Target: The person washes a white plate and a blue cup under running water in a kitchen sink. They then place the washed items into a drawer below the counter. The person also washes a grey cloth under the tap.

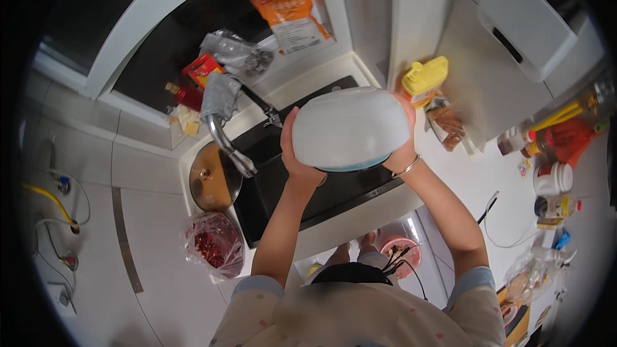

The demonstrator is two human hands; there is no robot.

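Between my two hands I hold a large white rounded bowl or basin (353, 129) with a blue edge showing below, above the black kitchen sink (270, 202). My left hand (296, 149) grips its left side, and my right hand (406, 135), with a bracelet at the wrist, grips its right side. What the vessel contains, if anything, cannot be told. A chrome faucet (231, 152) with a grey cloth (220, 94) draped over it stands to the left of the vessel.
Left of the sink lie a glass lid (215, 177) and a plastic-covered bowl of dried red chillies (214, 246). A yellow jug (426, 79) stands beyond my right hand. Bottles and a white tub (553, 178) line the right counter. A pink bucket (401, 255) is on the floor.
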